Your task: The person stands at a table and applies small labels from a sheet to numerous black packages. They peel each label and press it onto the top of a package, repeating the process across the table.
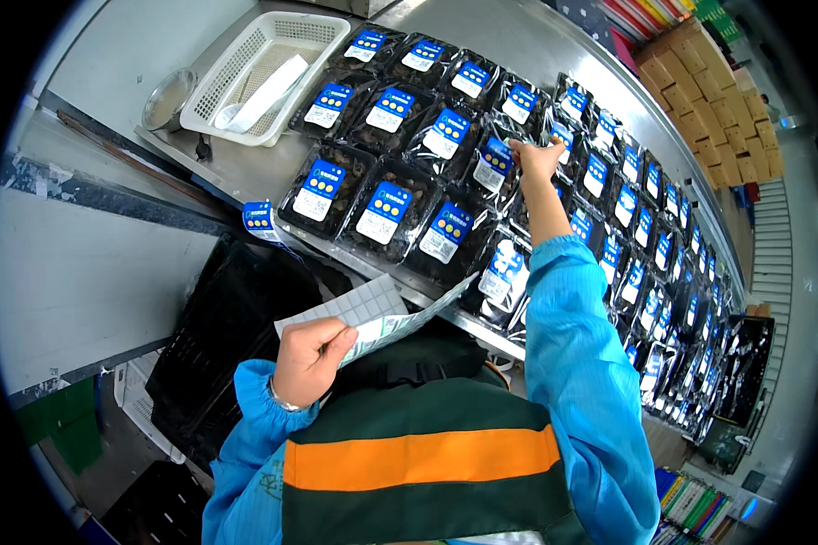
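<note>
My left hand (313, 357) is closed on a sheet of small green-and-white stickers (388, 327) in front of my waist; part of its pale gridded backing shows. My right hand (540, 158) reaches out over rows of film-wrapped black food trays (388, 197), each with a blue-and-white label. Its fingertips are at the upper part of a labelled tray (494, 163); whether a small sticker is between them cannot be told. The trays hold dark brown pieces of food and stand side by side on a steel table (245, 163).
A white perforated plastic basket (266, 75) with a strip of white paper stands at the table's left end, beside a round clear container (170, 99). Black crates (225, 340) stand below the near edge. Stacked cardboard boxes (716, 102) rise at the far right.
</note>
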{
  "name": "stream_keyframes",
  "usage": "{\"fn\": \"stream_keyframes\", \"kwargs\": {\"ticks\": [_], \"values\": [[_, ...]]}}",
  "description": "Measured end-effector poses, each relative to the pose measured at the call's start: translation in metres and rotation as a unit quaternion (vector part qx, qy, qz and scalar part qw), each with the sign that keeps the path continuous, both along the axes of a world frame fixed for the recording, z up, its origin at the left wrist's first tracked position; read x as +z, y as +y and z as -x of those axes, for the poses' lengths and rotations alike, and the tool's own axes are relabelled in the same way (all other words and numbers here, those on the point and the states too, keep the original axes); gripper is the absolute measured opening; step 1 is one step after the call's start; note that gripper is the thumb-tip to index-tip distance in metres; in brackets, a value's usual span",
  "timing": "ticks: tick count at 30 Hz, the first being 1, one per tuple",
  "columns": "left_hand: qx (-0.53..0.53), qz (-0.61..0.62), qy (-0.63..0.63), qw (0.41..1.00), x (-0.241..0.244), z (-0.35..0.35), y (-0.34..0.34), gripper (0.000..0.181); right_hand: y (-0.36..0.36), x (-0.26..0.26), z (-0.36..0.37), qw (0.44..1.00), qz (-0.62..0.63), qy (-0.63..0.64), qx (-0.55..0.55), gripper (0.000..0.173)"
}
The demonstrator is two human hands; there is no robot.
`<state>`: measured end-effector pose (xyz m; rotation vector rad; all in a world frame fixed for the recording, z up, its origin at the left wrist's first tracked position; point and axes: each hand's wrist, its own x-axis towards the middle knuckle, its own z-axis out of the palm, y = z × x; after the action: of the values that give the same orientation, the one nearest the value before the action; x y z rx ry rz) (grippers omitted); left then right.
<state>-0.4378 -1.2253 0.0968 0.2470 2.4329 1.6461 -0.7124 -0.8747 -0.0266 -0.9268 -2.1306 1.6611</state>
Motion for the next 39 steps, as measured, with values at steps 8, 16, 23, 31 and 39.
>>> {"fn": "stream_keyframes", "kwargs": {"ticks": [8, 16, 23, 31, 39], "values": [[0.023, -0.006, -0.026, 0.999, 0.008, 0.015, 0.001, 0.021, -0.017, -0.009, 0.026, 0.939, -0.303, -0.144, 0.076, 0.081], [-0.044, -0.103, 0.027, 0.993, 0.062, 0.081, 0.024, 0.017, 0.063, -0.009, 0.108, 0.997, -0.036, 0.064, 0.005, 0.059], [-0.02, -0.096, -0.06, 0.993, 0.041, 0.101, 0.037, 0.017, 0.081, -0.028, 0.185, 0.988, -0.132, -0.055, -0.058, 0.058], [-0.05, -0.094, -0.102, 0.989, 0.041, 0.113, 0.029, 0.021, 0.058, -0.017, 0.193, 0.88, -0.459, -0.088, 0.089, 0.061], [-0.015, -0.079, -0.09, 0.993, 0.052, 0.128, 0.023, 0.024, -0.019, -0.033, 0.214, 0.979, 0.137, -0.02, 0.149, 0.013]]}}
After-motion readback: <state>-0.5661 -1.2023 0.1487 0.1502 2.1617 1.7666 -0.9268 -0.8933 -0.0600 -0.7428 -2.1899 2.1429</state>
